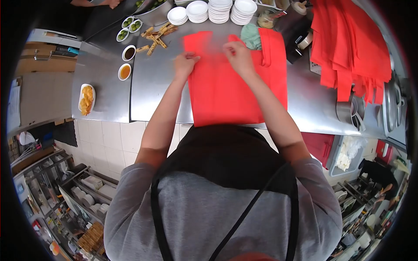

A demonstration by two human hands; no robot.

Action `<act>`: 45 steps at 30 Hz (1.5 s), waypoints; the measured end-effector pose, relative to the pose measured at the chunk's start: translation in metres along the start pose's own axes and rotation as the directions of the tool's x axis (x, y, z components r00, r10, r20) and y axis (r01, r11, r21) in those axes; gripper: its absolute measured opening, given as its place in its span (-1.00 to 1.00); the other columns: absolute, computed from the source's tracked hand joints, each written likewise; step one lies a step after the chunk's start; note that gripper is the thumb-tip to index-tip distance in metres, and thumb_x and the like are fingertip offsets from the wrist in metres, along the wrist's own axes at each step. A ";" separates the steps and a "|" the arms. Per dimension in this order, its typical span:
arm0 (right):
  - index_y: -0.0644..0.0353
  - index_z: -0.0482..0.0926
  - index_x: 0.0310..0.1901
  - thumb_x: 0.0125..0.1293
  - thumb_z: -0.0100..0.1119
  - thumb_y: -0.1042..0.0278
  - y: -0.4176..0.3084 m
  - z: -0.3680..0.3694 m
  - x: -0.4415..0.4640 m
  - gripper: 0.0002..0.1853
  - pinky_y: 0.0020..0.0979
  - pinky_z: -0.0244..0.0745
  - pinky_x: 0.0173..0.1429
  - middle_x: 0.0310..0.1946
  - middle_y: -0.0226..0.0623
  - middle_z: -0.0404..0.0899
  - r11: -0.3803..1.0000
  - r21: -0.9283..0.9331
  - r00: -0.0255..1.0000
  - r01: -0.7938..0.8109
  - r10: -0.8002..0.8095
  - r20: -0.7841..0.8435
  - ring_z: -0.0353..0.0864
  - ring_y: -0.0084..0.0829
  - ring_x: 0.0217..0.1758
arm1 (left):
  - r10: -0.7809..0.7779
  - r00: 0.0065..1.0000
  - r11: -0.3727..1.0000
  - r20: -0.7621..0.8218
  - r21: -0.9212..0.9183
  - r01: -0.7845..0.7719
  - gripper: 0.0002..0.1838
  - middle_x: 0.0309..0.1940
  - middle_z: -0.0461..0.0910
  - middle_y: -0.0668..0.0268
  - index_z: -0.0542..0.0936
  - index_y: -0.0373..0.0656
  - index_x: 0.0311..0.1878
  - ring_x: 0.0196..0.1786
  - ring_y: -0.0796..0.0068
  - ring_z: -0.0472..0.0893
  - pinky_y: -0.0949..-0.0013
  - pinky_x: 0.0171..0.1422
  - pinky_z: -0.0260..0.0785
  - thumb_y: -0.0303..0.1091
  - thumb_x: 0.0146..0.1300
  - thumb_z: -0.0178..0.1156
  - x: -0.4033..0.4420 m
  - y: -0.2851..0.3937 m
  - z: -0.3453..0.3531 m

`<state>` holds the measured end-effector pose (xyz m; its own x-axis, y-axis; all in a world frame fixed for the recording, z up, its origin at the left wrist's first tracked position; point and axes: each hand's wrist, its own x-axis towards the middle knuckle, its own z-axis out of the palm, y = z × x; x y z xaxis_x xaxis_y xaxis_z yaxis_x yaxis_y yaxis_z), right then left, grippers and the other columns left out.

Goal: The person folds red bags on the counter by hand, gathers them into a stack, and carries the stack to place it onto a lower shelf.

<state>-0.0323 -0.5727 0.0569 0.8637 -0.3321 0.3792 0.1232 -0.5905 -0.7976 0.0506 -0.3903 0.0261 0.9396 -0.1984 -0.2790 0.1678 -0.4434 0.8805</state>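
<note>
A red fabric bag (230, 95) lies on the steel counter in front of me, its lower edge near the counter's front edge. My left hand (185, 64) is closed at the bag's upper left edge, with thumb and fingers together on the red fabric. Over the upper middle of the bag is my right hand (239, 54), fingers curled in; what it holds, if anything, I cannot make out. Blurred red fabric shows between the two hands. A green cloth (251, 36) sits just beyond my right hand, beside a folded red strap (266, 48).
More red bags (348, 43) are piled at the right. Stacked white plates (220, 11), wooden clips (153, 40) and two sauce bowls (124, 71) stand behind and left. A dish of fried food (86, 99) is far left. A co-worker's hand (113, 3) shows top left.
</note>
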 end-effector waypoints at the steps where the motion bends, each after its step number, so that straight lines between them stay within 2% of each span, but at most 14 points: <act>1: 0.21 0.57 -0.36 0.07 0.13 0.41 0.005 0.018 0.001 -0.89 -0.31 0.44 -0.19 -0.41 -0.14 0.57 1.000 0.004 1.000 0.003 -0.003 0.005 0.56 -0.18 -0.29 | 0.018 1.000 0.999 0.010 0.036 -0.019 -0.72 -0.40 0.59 0.23 0.55 -0.33 -0.17 -0.38 0.57 0.54 0.54 -0.28 0.38 -0.44 0.01 0.24 -0.001 0.003 0.002; 6: 0.30 0.55 -0.41 0.07 0.13 0.32 -0.002 0.061 0.008 -0.81 -0.32 0.44 -0.27 -0.46 -0.10 0.56 0.936 0.046 0.934 -0.350 0.344 0.095 0.57 -0.22 -0.38 | 0.135 0.990 0.989 0.048 -0.060 -0.132 -0.80 -0.39 0.60 0.20 0.57 -0.34 -0.24 -0.37 0.57 0.55 0.53 -0.24 0.38 -0.52 0.02 0.19 -0.006 0.005 0.016; 8: 0.32 0.54 -0.43 0.07 0.15 0.32 0.000 0.062 0.010 -0.80 -0.34 0.46 -0.30 -0.50 -0.13 0.56 0.913 0.069 0.913 -0.403 0.397 0.091 0.56 -0.30 -0.40 | 0.294 0.954 0.951 0.063 0.082 -0.298 -0.83 -0.39 0.60 0.22 0.58 -0.32 -0.25 -0.36 0.57 0.55 0.55 -0.21 0.37 -0.54 0.04 0.16 -0.010 -0.005 0.025; 10: 0.34 0.53 -0.44 0.07 0.17 0.32 0.007 0.061 0.006 -0.79 -0.37 0.47 -0.33 -0.53 -0.15 0.55 0.883 0.087 0.887 -0.461 0.454 0.088 0.56 -0.37 -0.42 | 0.285 0.956 0.955 0.075 0.062 -0.289 -0.85 -0.37 0.60 0.25 0.58 -0.30 -0.27 -0.34 0.57 0.56 0.55 -0.21 0.37 -0.49 0.07 0.18 -0.024 0.010 0.020; 12: 0.33 0.52 -0.47 0.09 0.20 0.33 0.009 0.055 0.002 -0.80 -0.43 0.51 -0.36 -0.53 -0.26 0.53 0.707 0.458 0.835 -0.540 0.517 0.187 0.54 -0.49 -0.42 | 0.159 0.985 0.938 0.062 -0.322 -0.131 -0.82 -0.32 0.60 0.25 0.58 -0.30 -0.23 -0.30 0.56 0.56 0.54 -0.20 0.38 -0.45 0.09 0.19 -0.029 0.018 0.018; 18: 0.39 0.54 -0.32 0.15 0.17 0.38 -0.037 0.021 -0.003 -0.80 -0.49 0.52 -0.12 -0.32 -0.29 0.52 0.316 0.759 0.768 -0.569 0.533 0.354 0.53 -0.46 -0.24 | 0.179 0.970 0.926 0.162 -0.362 -0.110 -0.75 -0.27 0.59 0.22 0.54 -0.33 -0.12 -0.24 0.53 0.57 0.52 -0.14 0.41 -0.46 0.13 0.17 -0.034 0.043 0.006; 28: 0.33 0.53 -0.24 0.21 0.09 0.44 -0.042 0.013 -0.010 -0.85 -0.42 0.48 -0.06 -0.25 -0.30 0.54 0.321 0.752 0.759 -0.575 0.551 0.346 0.53 -0.48 -0.18 | 0.184 0.963 0.885 0.197 -0.460 -0.075 -0.76 -0.30 0.60 0.26 0.55 -0.33 -0.15 -0.27 0.59 0.55 0.56 -0.19 0.39 -0.44 0.12 0.19 -0.050 0.057 0.002; 31: 0.26 0.55 -0.33 0.19 0.08 0.44 -0.037 0.009 -0.016 -0.90 -0.49 0.46 -0.16 -0.37 -0.39 0.53 0.424 0.682 0.754 -0.596 0.588 0.293 0.51 -0.54 -0.28 | 0.258 0.961 0.902 0.104 -0.381 -0.201 -0.83 -0.37 0.60 0.28 0.58 -0.32 -0.25 -0.34 0.64 0.53 0.58 -0.25 0.37 -0.44 0.11 0.19 -0.042 0.039 0.006; 33: 0.22 0.54 -0.41 0.15 0.06 0.46 -0.008 -0.001 -0.027 -0.92 -0.54 0.42 -0.27 -0.50 -0.44 0.50 0.801 0.393 0.873 -0.452 0.488 0.010 0.48 -0.58 -0.39 | 0.328 0.942 0.940 -0.064 -0.072 -0.333 -0.89 -0.45 0.60 0.32 0.59 -0.32 -0.35 -0.40 0.68 0.51 0.58 -0.30 0.35 -0.46 0.11 0.17 -0.027 0.021 -0.001; 36: 0.28 0.45 -0.52 0.10 0.05 0.49 -0.009 -0.034 -0.036 -0.90 -0.54 0.44 -0.40 -0.60 -0.45 0.43 0.640 0.554 0.765 -0.532 0.644 -0.011 0.40 -0.64 -0.55 | 0.175 0.983 0.963 -0.051 -0.201 -0.182 -0.89 -0.47 0.59 0.34 0.59 -0.31 -0.37 -0.40 0.67 0.52 0.56 -0.32 0.36 -0.46 0.11 0.17 -0.019 0.015 -0.017; 40: 0.29 0.44 -0.54 0.09 0.06 0.48 0.012 -0.038 -0.052 -0.89 -0.55 0.45 -0.42 -0.63 -0.45 0.43 0.688 0.545 0.772 -0.479 0.625 -0.110 0.40 -0.65 -0.57 | 0.239 0.970 0.964 0.041 -0.130 -0.232 -0.85 -0.45 0.59 0.35 0.59 -0.31 -0.34 -0.38 0.64 0.53 0.56 -0.30 0.38 -0.41 0.10 0.19 -0.014 0.011 -0.014; 42: 0.28 0.45 -0.42 0.08 0.11 0.47 0.023 -0.049 -0.053 -0.92 -0.47 0.48 -0.33 -0.51 -0.33 0.48 0.743 0.251 0.758 -0.620 0.650 -0.050 0.47 -0.52 -0.49 | 0.205 0.978 0.967 0.035 -0.160 -0.197 -0.78 -0.41 0.60 0.33 0.58 -0.31 -0.28 -0.37 0.61 0.54 0.55 -0.27 0.40 -0.34 0.08 0.23 -0.008 0.010 -0.019; 43: 0.28 0.45 -0.42 0.08 0.11 0.47 0.028 -0.051 -0.052 -0.92 -0.47 0.48 -0.33 -0.51 -0.33 0.48 0.744 0.251 0.759 -0.620 0.649 -0.049 0.47 -0.52 -0.49 | 0.205 0.978 0.967 0.033 -0.160 -0.197 -0.78 -0.41 0.60 0.33 0.58 -0.31 -0.28 -0.37 0.61 0.54 0.55 -0.27 0.40 -0.34 0.08 0.23 -0.002 0.008 -0.021; 45: 0.22 0.44 -0.23 0.00 0.13 0.51 0.035 -0.052 -0.048 -0.77 -0.32 0.46 -0.11 -0.27 -0.21 0.50 0.910 -0.179 0.918 -0.375 0.337 -0.210 0.49 -0.34 -0.23 | 0.122 0.992 0.990 0.021 0.065 -0.123 -0.72 -0.37 0.60 0.30 0.57 -0.29 -0.24 -0.36 0.58 0.55 0.54 -0.26 0.41 -0.31 0.03 0.27 0.008 0.001 -0.025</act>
<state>-0.0950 -0.6155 0.0347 0.7316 -0.6582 0.1773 -0.2993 -0.5438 -0.7840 0.0654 -0.3702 0.0344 0.9467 -0.2691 -0.1772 0.0310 -0.4712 0.8815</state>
